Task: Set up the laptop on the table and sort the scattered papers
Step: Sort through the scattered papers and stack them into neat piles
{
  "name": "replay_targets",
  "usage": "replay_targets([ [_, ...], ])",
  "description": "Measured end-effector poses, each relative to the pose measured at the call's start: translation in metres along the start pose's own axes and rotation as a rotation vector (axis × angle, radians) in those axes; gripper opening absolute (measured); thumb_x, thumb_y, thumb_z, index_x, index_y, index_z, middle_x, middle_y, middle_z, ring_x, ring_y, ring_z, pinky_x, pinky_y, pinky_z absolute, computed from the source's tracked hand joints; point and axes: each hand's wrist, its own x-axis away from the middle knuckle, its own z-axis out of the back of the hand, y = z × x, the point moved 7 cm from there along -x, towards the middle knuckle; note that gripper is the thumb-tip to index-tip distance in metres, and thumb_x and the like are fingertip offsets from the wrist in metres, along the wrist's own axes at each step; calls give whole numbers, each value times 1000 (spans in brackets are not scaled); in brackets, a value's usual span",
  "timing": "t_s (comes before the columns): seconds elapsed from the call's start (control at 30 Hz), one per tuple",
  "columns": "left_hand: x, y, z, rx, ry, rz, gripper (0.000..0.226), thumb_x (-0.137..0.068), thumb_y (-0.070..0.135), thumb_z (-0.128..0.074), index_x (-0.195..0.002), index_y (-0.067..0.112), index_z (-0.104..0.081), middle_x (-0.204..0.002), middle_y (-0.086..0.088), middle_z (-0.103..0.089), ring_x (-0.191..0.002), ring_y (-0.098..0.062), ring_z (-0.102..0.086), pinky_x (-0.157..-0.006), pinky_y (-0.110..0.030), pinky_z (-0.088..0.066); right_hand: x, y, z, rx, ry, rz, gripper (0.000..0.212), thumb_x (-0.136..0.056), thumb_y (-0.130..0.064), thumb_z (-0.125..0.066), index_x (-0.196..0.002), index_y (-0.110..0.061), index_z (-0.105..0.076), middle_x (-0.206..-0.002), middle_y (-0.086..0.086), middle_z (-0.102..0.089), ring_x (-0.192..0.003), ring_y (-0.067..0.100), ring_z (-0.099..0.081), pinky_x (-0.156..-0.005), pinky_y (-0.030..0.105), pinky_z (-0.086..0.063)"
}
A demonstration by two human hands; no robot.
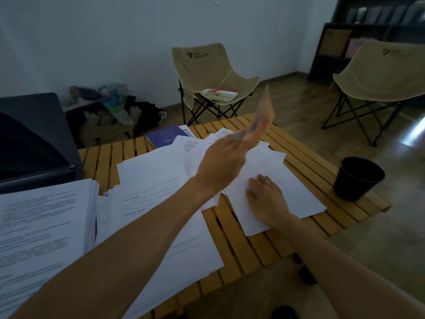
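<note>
White papers [158,180] lie scattered over the slatted wooden table [303,157]. My left hand [220,164] is raised above them and grips a blurred orange-tinted leaflet [264,116] that sticks up from its fingers. My right hand [266,199] rests flat, fingers straight, on a white sheet [296,192] near the table's right edge. A thick stack of printed pages [41,226] sits at the near left. The open dark laptop [32,139] stands at the far left of the table. A blue booklet [165,135] lies at the far edge.
A black bin [358,178] stands on the floor by the table's right side. Two beige folding chairs [207,74] [381,77] stand beyond the table; the nearer holds a tray. Bags and clutter [110,107] lie against the wall. A dark shelf [345,42] fills the far right corner.
</note>
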Motion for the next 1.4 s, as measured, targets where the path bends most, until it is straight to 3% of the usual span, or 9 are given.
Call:
replay_targets([
  [0.1,-6,13,39,142,-71,-120,35,-78,-4,-73,-111,2,-65,-92,-14,-72,-66,-23,-67,-53,-32,-56,1,-1,1,-35,-14,-32,49,-102,-38,-39,-147,-16,-41,-157,8,-33,-147,27,-27,-121,45,-22],
  [0.3,107,-69,68,-43,-491,38,32,-87,10,-70,-117,12,-58,-108,-12,-70,-78,-21,-71,-67,-28,-58,10,5,23,-32,89,-54,33,-96,-32,-53,-120,-10,-60,-123,13,-60,-116,31,-55,-99,41,-44],
  [0.43,194,-96,93,-84,-714,209,63,-92,64,-25,-134,25,-51,-125,11,-54,-112,-13,-57,-97,-36,-48,15,44,28,26,21,-375,81,-78,-74,-57,-128,-11,-46,-137,19,-45,-128,37,-42,-107,49,-32],
  [0.5,227,-101,102,-102,-759,265,29,-101,34,-46,-129,27,-52,-120,11,-58,-104,-14,-63,-87,-32,-53,14,54,31,-27,26,-449,99,-65,-81,-62,-131,-10,-41,-137,20,-44,-129,39,-42,-109,52,-33],
  [0.7,249,-102,114,-234,-803,202,50,-56,4,-88,-98,21,-66,-90,2,-69,-68,-12,-66,-49,-25,-56,4,80,36,-39,34,-527,109,-33,-91,-63,-113,-18,-49,-120,14,-52,-113,36,-50,-94,55,-47],
  [0.87,249,-104,116,-293,-868,254,48,-77,2,-69,-115,30,-62,-121,8,-60,-110,-13,-57,-94,-29,-46,16,78,50,-42,67,-559,83,-63,-69,-77,-112,-9,-47,-129,21,-42,-117,40,-44,-97,53,-46],
  [1.1,244,-86,78,-38,-887,547,54,-98,15,-42,-149,26,-30,-155,4,-34,-140,-16,-34,-117,-35,-29,11,67,48,-91,145,-468,86,-69,-59,-80,-127,-7,-44,-127,20,-49,-117,38,-49,-92,50,-50],
  [1.3,242,-89,78,-13,-784,624,44,-100,20,-42,-143,27,-39,-149,6,-41,-137,-14,-37,-114,-35,-33,12,59,61,-47,256,-406,16,-89,-23,-62,-87,-9,-54,-80,9,-59,-72,24,-59,-61,32,-51],
  [1.4,238,-93,78,39,-764,656,37,-101,23,-42,-137,26,-46,-141,5,-49,-127,-14,-46,-108,-33,-39,13,51,72,-63,348,-353,15,-96,-24,-57,-85,-14,-56,-76,5,-58,-68,22,-59,-59,30,-48],
])
